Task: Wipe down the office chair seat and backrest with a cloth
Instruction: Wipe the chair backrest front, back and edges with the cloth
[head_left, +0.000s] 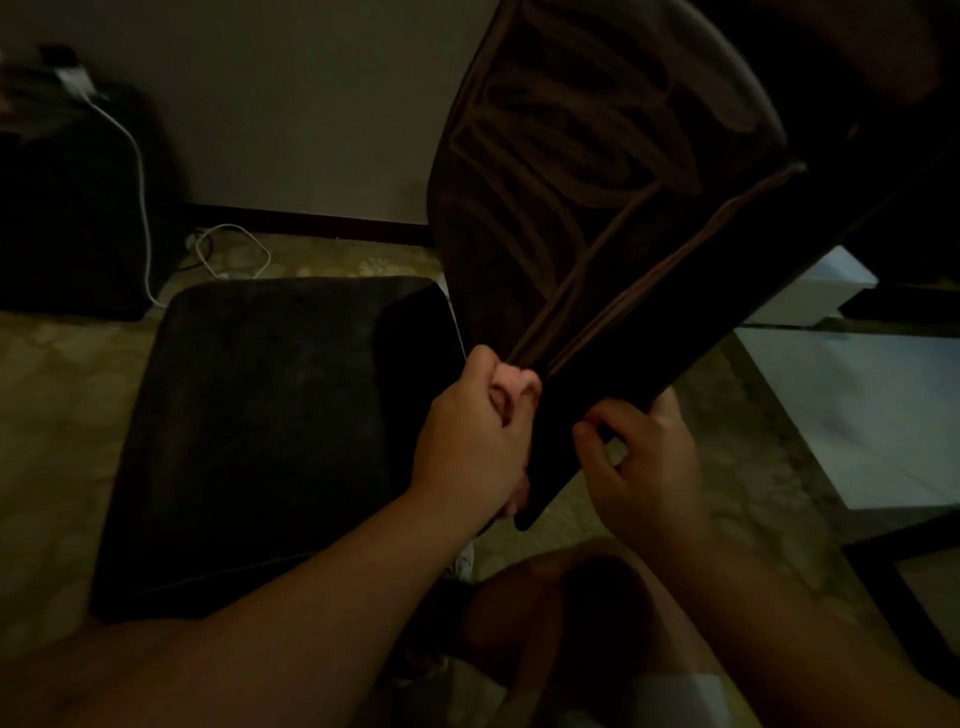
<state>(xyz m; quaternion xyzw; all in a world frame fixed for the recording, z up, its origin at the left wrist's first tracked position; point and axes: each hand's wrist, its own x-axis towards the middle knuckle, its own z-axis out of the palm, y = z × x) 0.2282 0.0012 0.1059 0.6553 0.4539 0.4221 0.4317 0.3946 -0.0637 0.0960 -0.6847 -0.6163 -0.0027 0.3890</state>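
I hold up a large dark cloth (587, 171) with brown looping lines and a brown stripe, stretched from the upper right down to my hands. My left hand (478, 431) grips a bunched fold at its lower end. My right hand (644, 457) pinches the cloth's edge just to the right, thumb on top. The chair seat (270, 426), a dark padded square, lies below and left of the cloth, partly covered by my left forearm. No backrest can be made out in the dim light.
A white cable (140, 182) runs down a dark bulky object (67, 208) at the far left and coils on the patterned carpet (62, 395). A pale glossy surface (857, 405) with a dark frame lies at the right. My knee (571, 613) shows at the bottom.
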